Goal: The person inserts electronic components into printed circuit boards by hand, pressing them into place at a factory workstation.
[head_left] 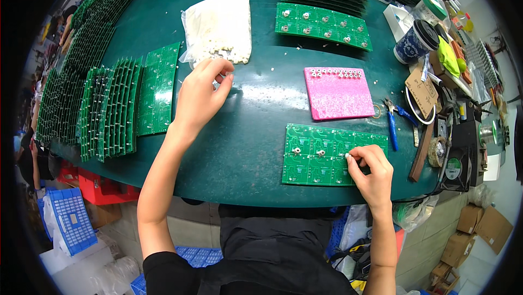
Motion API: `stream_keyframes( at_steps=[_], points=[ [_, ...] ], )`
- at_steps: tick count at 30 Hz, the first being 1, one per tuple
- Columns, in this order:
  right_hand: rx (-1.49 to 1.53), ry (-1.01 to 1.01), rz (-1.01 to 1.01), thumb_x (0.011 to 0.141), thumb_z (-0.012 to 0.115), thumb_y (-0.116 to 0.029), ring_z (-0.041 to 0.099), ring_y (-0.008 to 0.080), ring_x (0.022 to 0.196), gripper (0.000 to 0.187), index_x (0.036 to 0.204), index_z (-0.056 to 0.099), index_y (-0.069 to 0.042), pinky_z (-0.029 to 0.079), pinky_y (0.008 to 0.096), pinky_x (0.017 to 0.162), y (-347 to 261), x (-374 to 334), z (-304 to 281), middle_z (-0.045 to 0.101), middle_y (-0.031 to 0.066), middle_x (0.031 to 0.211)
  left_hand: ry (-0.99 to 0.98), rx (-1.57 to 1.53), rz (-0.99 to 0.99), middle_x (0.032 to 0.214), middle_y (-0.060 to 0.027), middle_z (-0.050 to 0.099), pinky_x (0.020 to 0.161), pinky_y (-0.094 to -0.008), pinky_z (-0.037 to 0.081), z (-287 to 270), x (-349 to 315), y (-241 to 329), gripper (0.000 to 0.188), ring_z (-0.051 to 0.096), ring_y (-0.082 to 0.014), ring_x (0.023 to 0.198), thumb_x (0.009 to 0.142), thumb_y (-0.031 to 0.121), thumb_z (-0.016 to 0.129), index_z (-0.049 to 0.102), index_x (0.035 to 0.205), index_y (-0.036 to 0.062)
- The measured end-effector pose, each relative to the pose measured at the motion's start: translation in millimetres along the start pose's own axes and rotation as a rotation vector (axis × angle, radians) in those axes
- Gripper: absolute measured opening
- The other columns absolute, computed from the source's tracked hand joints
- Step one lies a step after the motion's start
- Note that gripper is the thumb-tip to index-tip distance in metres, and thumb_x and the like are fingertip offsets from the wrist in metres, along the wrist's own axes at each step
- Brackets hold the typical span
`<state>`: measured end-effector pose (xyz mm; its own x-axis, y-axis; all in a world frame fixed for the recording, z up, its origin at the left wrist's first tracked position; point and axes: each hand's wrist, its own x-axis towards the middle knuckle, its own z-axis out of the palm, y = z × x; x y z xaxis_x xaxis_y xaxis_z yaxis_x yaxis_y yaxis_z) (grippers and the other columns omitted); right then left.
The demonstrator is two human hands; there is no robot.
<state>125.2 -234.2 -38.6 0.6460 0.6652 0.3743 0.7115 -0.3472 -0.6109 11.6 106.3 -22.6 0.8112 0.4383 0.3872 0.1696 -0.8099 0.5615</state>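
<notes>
A green circuit board [303, 171] lies flat before me, near the table's front edge. Two small silver-and-white round parts stand on its left half. My right hand [375, 174] is over the board's right half, thumb and forefinger pinching a small white part [347, 155] against or just above its surface. Farther left, my left hand [202, 90] is beside the mouth of a clear bag [220, 20] of small white pieces. Its fingers are curled together, and what they hold is too small to make out. A pink foam block [339, 99] carries rows of small silver round parts along its far edge.
Stacked circuit boards [122, 104] stand on edge at the left; more boards [322, 27] lie at the back. Blue-handled pliers [392, 126] rest right of the foam. Patterned cups [412, 44], a wooden strip [422, 153] and tape rolls [436, 151] crowd the right side.
</notes>
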Motion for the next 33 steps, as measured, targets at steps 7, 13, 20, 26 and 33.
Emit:
stream_keyframes(
  at_steps=[7,13,20,26,33],
  points=[
    [-0.128,-0.064,-0.069,0.074,0.074,0.001,0.057,0.0198,0.071,0.017,0.087,0.064,-0.005,0.044,0.0331,0.065,-1.7,3.6,-3.6,0.061,0.005,0.081,-0.004,-0.035,0.005,0.087,-0.0092,0.064,0.064,-0.0312,0.052,-2.8,-4.7,3.9,0.012,0.065,-0.0192,0.074,0.086,0.006,0.065,0.064,0.097,0.0042],
    [-0.282,-0.157,-0.136,0.074,0.074,-0.004,0.059,0.0242,0.078,0.017,0.087,0.062,-0.007,0.043,0.0368,0.072,-10.3,12.4,-6.3,0.06,0.0052,0.082,0.0,-0.068,0.009,0.086,-0.0092,0.064,0.063,-0.0303,0.051,-4.7,-8.5,8.7,0.011,0.065,-0.0186,0.074,0.085,0.006,0.065,0.064,0.097,0.0035],
    [-0.055,-0.534,0.085,0.078,0.072,-0.007,0.063,0.0286,0.075,0.022,0.097,0.061,-0.002,0.05,0.04,0.069,-9.8,39.0,-27.8,0.063,0.0111,0.08,-0.066,-0.189,-0.064,0.086,-0.0045,0.064,0.063,-0.0248,0.049,-13.9,-16.5,20.3,0.011,0.062,-0.0124,0.076,0.086,0.008,0.067,0.066,0.096,0.0035],
    [-0.147,-0.053,-0.013,0.086,0.066,-0.015,0.066,0.0342,0.08,0.017,0.093,0.062,0.0,0.053,0.0424,0.073,47.2,119.7,20.4,0.066,0.0178,0.085,-0.365,-0.816,-0.249,0.093,0.0006,0.064,0.077,-0.024,0.05,5.2,-19.9,43.2,0.014,0.06,-0.0067,0.086,0.089,0.011,0.067,0.065,0.101,0.004],
    [-0.418,0.081,0.061,0.084,0.068,-0.023,0.066,0.036,0.076,0.02,0.086,0.06,-0.004,0.054,0.0468,0.07,56.6,130.4,63.9,0.066,0.0162,0.082,-0.573,-1.125,-0.375,0.096,-0.0029,0.064,0.08,-0.0268,0.052,21.2,-22.4,68.6,0.018,0.063,-0.0107,0.091,0.091,0.013,0.069,0.061,0.104,0.0031]
  ],
)
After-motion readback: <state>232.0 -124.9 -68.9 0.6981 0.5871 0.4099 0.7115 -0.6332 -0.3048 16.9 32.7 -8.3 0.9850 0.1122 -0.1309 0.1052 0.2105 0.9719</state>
